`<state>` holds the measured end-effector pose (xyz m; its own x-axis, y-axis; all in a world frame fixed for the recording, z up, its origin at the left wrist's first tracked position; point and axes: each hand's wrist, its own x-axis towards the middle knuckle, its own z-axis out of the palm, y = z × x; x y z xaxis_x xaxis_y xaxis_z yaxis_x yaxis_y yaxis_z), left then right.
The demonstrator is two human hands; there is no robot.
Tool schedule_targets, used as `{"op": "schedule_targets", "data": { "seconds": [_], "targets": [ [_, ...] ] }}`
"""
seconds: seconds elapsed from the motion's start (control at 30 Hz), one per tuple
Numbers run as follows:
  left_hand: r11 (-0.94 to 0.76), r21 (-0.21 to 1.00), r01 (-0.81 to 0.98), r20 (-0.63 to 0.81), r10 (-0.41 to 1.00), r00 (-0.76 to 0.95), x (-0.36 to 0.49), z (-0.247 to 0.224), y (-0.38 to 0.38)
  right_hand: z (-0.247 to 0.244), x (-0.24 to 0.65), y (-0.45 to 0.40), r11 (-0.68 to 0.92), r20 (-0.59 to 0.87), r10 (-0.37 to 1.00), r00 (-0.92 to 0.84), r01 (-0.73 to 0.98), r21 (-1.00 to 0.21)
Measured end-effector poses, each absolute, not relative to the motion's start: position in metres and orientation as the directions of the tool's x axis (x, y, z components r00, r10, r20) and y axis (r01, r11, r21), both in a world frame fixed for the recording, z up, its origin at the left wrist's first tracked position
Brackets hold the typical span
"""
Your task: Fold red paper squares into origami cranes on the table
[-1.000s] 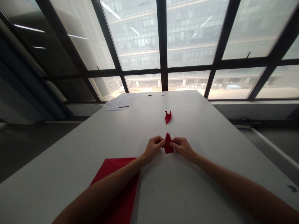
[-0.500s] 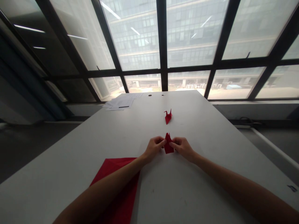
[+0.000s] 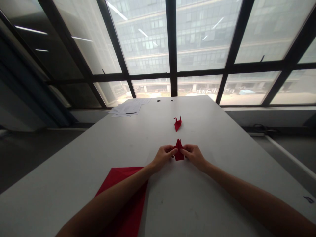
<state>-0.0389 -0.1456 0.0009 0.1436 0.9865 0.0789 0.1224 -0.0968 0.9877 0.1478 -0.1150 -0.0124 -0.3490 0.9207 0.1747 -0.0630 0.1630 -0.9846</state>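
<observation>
Between my two hands is a small piece of folded red paper (image 3: 179, 154), its narrow points facing away from me. My left hand (image 3: 163, 156) pinches its left side, thumb on the near face. On the other side, my right hand (image 3: 194, 155) pinches the right edge in the same way. The fingers behind the paper are mostly hidden. Just beyond my hands a finished red paper crane (image 3: 177, 125) stands on the white table (image 3: 209, 191). Under my left forearm lies a stack of red paper (image 3: 123, 174), partly covered by the arm.
Loose white printed sheets (image 3: 127, 108) lie at the table's far left, with a dark pen-like stick (image 3: 130, 113) on them. A small dark object or mark (image 3: 308, 199) is near the right edge. Large framed windows rise behind the table.
The folded red paper has shifted slightly up and to the right, and its upper part looks more pointed and spread at the sides. Both hands keep their pinch; the crane is unmoved.
</observation>
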Motion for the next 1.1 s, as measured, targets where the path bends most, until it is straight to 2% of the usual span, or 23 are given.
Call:
{"op": "schedule_targets", "data": {
  "seconds": [0.13, 0.33, 0.77, 0.87, 0.97, 1.1],
  "targets": [
    [-0.112, 0.988, 0.106, 0.099, 0.988, 0.119, -0.038, -0.001, -0.144, -0.013, 0.149, -0.115, 0.151, 0.166, 0.923, -0.346, -0.071, -0.986],
    [-0.099, 0.991, -0.086, 0.103, 0.993, 0.050, -0.037, -0.008, -0.140, -0.013, 0.149, -0.114, 0.106, 0.132, 0.941, -0.312, -0.100, -0.989],
    [-0.163, 0.985, 0.058, 0.159, 0.986, 0.056, -0.039, -0.006, -0.140, -0.012, 0.149, -0.115, 0.115, 0.132, 0.940, -0.313, -0.071, -0.991],
    [-0.140, 0.990, 0.030, 0.138, 0.989, 0.053, -0.038, -0.004, -0.142, -0.013, 0.148, -0.114, 0.112, 0.137, 0.940, -0.311, -0.097, -0.989],
    [-0.109, 0.994, 0.009, 0.107, 0.986, 0.130, -0.036, 0.002, -0.145, -0.014, 0.148, -0.114, 0.115, 0.145, 0.942, -0.303, -0.114, -0.987],
    [-0.148, 0.981, 0.129, 0.115, 0.966, 0.232, -0.035, 0.007, -0.148, -0.014, 0.149, -0.114, 0.142, 0.167, 0.944, -0.286, -0.108, -0.984]
  ]
}}
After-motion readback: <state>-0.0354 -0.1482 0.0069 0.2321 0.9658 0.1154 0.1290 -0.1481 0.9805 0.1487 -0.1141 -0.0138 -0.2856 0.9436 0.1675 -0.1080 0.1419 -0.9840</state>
